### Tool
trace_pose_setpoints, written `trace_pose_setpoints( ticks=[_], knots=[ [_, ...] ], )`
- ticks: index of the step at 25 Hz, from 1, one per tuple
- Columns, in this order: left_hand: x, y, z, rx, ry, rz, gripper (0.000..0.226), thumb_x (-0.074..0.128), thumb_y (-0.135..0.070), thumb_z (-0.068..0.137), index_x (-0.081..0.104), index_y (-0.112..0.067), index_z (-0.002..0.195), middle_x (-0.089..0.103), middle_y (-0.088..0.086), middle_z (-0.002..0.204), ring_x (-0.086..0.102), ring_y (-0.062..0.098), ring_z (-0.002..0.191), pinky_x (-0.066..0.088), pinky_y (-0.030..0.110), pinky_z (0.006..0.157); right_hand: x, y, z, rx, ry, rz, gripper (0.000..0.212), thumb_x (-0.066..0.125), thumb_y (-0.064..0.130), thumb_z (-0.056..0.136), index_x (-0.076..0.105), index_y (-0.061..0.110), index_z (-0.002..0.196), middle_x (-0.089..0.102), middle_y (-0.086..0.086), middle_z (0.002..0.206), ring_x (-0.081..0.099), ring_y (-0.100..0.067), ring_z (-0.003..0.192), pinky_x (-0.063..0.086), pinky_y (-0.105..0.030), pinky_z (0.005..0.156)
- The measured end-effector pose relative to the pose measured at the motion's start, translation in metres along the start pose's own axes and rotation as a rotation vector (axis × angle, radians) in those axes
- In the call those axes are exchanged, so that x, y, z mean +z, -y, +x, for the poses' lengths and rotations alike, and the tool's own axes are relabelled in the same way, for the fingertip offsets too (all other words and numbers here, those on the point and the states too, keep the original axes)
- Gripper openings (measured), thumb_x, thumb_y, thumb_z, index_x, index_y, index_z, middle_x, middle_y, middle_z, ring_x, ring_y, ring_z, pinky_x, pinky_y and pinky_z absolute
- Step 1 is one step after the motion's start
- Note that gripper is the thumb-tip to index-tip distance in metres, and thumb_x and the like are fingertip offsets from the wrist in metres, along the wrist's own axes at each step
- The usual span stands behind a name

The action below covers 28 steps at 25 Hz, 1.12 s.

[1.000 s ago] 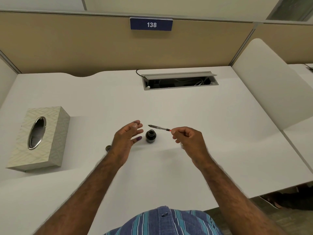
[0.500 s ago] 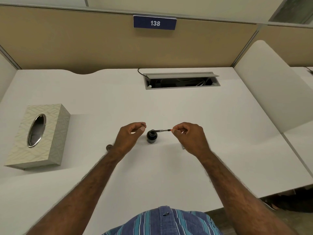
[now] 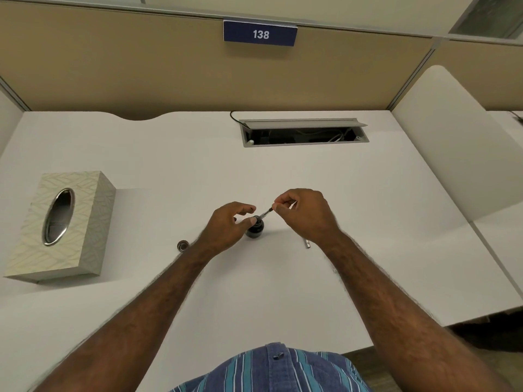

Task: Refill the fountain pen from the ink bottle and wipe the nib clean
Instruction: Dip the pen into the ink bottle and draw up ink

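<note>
With the ink bottle (image 3: 255, 230) uncapped on the table (image 3: 175, 171), our right hand (image 3: 304, 212) pinches the fountain pen (image 3: 265, 213) nib-down into it — left hand (image 3: 227, 225) loosely steadying, empty — filling underway, wiping left.

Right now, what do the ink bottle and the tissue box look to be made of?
The ink bottle looks like dark glossy glass, judging by its sheen, though plastic is possible. The tissue box seems a rigid matte cover with a wavy embossed pattern, perhaps faux leather or board, and its oval opening has a shiny metal-looking rim.
</note>
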State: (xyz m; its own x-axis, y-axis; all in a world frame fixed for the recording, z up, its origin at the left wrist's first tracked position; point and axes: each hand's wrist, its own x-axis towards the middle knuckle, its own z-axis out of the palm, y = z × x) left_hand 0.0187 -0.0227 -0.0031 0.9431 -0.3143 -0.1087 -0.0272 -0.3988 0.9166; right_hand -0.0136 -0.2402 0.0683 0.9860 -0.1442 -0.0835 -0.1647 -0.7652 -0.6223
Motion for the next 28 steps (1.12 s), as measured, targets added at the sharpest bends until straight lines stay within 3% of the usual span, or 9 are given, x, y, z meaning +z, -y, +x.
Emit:
trace_pose_setpoints(
  ticks=[4, 7, 14, 20, 25, 28],
  knots=[
    [0.004, 0.001, 0.007, -0.017, 0.019, 0.002, 0.024, 0.078, -0.025, 0.093, 0.077, -0.02, 0.117, 0.075, -0.006, 0.121, 0.065, 0.012, 0.116, 0.051, 0.03, 0.096, 0.006, 0.008, 0.011, -0.048, 0.08, 0.002, 0.008, 0.074, 0.035, 0.095, 0.082, 0.033, 0.096, 0.075, 0.018, 0.088, 0.063, 0.006, 0.079, 0.048, -0.025, 0.072],
    [0.008, 0.003, 0.011, -0.011, 0.029, -0.006, 0.018, 0.077, -0.022, 0.092, 0.079, -0.021, 0.11, 0.075, -0.01, 0.114, 0.065, 0.006, 0.112, 0.048, 0.026, 0.091, 0.009, 0.01, 0.018, -0.053, 0.099, 0.012, 0.011, 0.073, 0.033, 0.096, 0.083, 0.032, 0.095, 0.078, 0.016, 0.092, 0.063, 0.006, 0.081, 0.051, -0.027, 0.075],
    [0.016, 0.007, 0.013, 0.007, -0.002, 0.003, 0.015, 0.078, -0.018, 0.091, 0.08, -0.016, 0.105, 0.078, -0.004, 0.112, 0.068, 0.012, 0.109, 0.048, 0.025, 0.092, 0.012, 0.01, 0.025, -0.041, 0.079, 0.037, 0.013, 0.076, 0.037, 0.094, 0.085, 0.029, 0.089, 0.073, 0.023, 0.078, 0.06, 0.019, 0.077, 0.043, -0.016, 0.067],
    [0.017, 0.008, 0.014, 0.033, -0.014, 0.019, 0.015, 0.077, -0.017, 0.092, 0.081, -0.014, 0.106, 0.078, -0.004, 0.112, 0.068, 0.01, 0.107, 0.043, 0.012, 0.087, 0.014, 0.011, 0.026, -0.039, 0.064, 0.055, 0.015, 0.077, 0.038, 0.094, 0.085, 0.025, 0.092, 0.077, 0.018, 0.085, 0.065, 0.006, 0.08, 0.048, -0.022, 0.072],
    [0.017, 0.008, 0.016, 0.045, -0.015, 0.025, 0.019, 0.077, -0.018, 0.092, 0.08, -0.012, 0.11, 0.078, -0.002, 0.114, 0.068, 0.011, 0.109, 0.047, 0.023, 0.093, 0.016, 0.009, 0.026, -0.032, 0.053, 0.063, 0.015, 0.079, 0.038, 0.093, 0.084, 0.025, 0.088, 0.073, 0.023, 0.078, 0.064, 0.008, 0.077, 0.046, -0.018, 0.07],
    [0.017, 0.01, 0.015, 0.051, -0.015, 0.02, 0.017, 0.077, -0.018, 0.092, 0.081, -0.013, 0.108, 0.078, -0.003, 0.114, 0.068, 0.01, 0.109, 0.047, 0.02, 0.092, 0.017, 0.009, 0.026, -0.025, 0.06, 0.067, 0.015, 0.079, 0.039, 0.093, 0.083, 0.026, 0.086, 0.074, 0.022, 0.079, 0.063, 0.011, 0.075, 0.044, -0.018, 0.069]
  ],
)
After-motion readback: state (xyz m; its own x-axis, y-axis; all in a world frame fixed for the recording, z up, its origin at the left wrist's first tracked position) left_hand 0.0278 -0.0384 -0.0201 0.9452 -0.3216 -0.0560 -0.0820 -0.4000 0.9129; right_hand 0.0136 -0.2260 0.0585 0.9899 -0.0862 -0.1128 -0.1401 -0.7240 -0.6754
